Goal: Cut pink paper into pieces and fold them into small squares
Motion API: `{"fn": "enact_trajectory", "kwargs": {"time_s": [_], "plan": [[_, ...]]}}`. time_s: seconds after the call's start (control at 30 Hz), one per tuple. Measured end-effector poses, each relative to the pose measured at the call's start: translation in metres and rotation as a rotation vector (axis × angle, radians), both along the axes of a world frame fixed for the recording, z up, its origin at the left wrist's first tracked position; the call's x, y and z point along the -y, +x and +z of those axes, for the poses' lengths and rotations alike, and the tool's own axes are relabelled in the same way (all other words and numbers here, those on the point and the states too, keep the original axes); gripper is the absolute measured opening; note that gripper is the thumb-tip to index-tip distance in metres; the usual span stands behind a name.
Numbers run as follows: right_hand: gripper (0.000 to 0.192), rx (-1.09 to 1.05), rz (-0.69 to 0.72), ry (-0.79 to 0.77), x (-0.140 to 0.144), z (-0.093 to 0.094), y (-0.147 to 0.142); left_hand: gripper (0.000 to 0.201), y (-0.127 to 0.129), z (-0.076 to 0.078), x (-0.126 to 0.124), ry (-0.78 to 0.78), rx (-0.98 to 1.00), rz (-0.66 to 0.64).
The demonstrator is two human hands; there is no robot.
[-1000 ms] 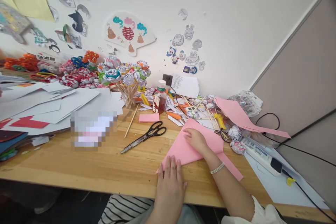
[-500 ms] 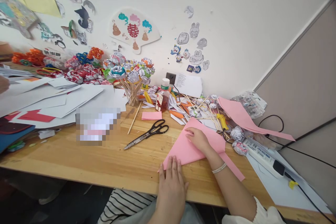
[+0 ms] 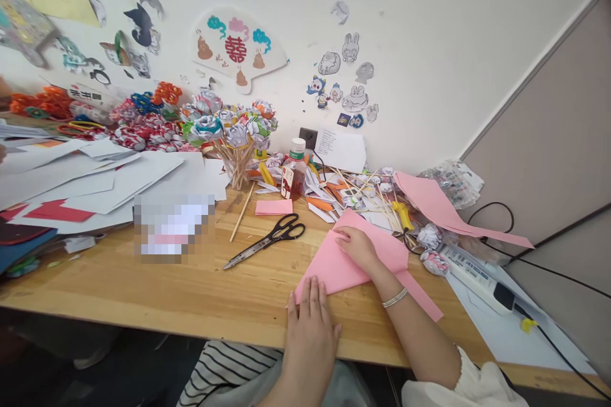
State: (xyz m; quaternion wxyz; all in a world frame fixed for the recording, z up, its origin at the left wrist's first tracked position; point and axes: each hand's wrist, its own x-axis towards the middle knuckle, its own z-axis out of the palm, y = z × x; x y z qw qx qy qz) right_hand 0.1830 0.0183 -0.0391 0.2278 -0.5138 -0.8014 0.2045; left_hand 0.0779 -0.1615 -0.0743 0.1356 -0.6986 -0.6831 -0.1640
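Observation:
A pink paper sheet [image 3: 382,249], folded into a triangle, lies on the wooden table [image 3: 191,286] in front of me. My right hand [image 3: 358,248] rests flat on the middle of the fold, a bracelet on its wrist. My left hand [image 3: 310,324] lies flat with its fingertips on the lower left corner of the paper near the table's front edge. Black-handled scissors [image 3: 267,240] lie shut to the left of the paper, apart from both hands.
A jar of paper flowers on sticks [image 3: 233,140], a small bottle [image 3: 292,172], a pink note [image 3: 273,206], more pink paper [image 3: 439,203] and scraps crowd the back. White sheets [image 3: 95,178] cover the left. A power strip [image 3: 477,276] with cables lies at the right.
Both hands stay pressed on the pink paper; only the view has shifted slightly.

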Motion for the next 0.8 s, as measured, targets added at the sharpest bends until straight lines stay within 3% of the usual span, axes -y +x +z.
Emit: {"fn": "enact_trajectory", "kwargs": {"time_s": [0.57,0.8], "plan": [[0.029,0.003,0.030,0.017,-0.0016,-0.0008,0.0007,0.055,-0.0018,-0.0018,0.0034,0.032,0.009,0.025],[0.029,0.008,0.016,0.018,-0.0015,-0.0017,-0.0008,0.073,-0.0067,0.0018,0.0039,0.005,0.025,-0.013]]}}
